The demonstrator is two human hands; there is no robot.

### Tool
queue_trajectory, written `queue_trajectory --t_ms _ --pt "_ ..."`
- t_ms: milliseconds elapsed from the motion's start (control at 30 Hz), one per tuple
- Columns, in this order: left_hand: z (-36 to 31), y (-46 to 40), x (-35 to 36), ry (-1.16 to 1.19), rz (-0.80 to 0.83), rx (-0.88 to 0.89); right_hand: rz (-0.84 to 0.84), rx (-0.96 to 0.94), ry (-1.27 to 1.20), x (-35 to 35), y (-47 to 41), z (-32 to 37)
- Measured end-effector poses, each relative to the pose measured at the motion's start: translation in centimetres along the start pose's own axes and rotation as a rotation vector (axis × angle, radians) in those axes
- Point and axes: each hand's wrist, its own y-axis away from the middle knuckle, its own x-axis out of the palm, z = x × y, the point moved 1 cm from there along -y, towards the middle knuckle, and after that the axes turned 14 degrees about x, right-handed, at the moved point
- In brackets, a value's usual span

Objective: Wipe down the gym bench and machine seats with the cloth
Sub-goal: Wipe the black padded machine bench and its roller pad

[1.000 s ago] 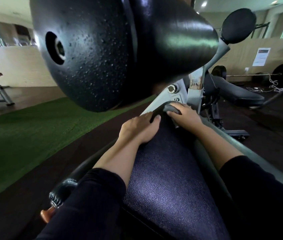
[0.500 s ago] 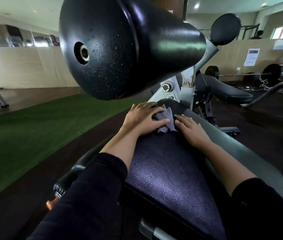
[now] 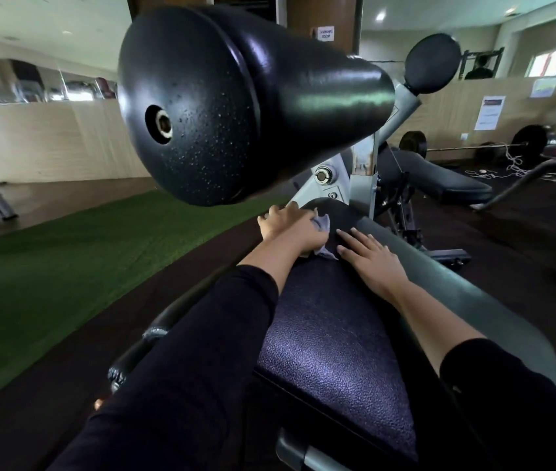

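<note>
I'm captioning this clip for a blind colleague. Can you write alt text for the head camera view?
A person's left hand presses a grey cloth onto the far end of a dark padded gym seat, while the right hand rests flat beside it. A large black foam roller pad looms overhead; green turf lies left.

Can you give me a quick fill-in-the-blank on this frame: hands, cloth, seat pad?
1. The grey cloth lies under the ____ hand.
2. The right hand rests flat on the seat pad, its fingers ____.
3. The big black foam roller hangs ____ the hands.
4. The strip of floor left of the machine is covered in ____ turf.

Missing words: left; straight; above; green
</note>
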Motion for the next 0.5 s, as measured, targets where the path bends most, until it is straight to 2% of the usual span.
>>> queue_trajectory --t_ms 167,233,300,367,433,500 --pt "3.5 2.6 0.2 0.13 -0.078 -0.179 0.01 0.023 -0.043 0.0 -0.1 0.0" --pt "3.7 3.8 0.5 0.053 -0.081 -0.051 0.016 0.026 -0.046 0.0 -0.2 0.1" --pt "3.6 4.5 0.6 0.002 -0.057 0.175 0.018 0.034 -0.048 -0.1 -0.3 0.0" --pt "3.8 5.0 0.2 0.048 -0.035 0.334 0.015 0.027 -0.038 0.0 -0.2 0.0" --pt "3.9 4.8 -0.5 0.107 -0.006 0.378 -0.008 0.012 -0.022 0.1 -0.1 0.0" --pt "3.6 3.3 -0.8 0.13 0.039 0.311 -0.012 0.017 -0.031 0.1 -0.1 0.0"
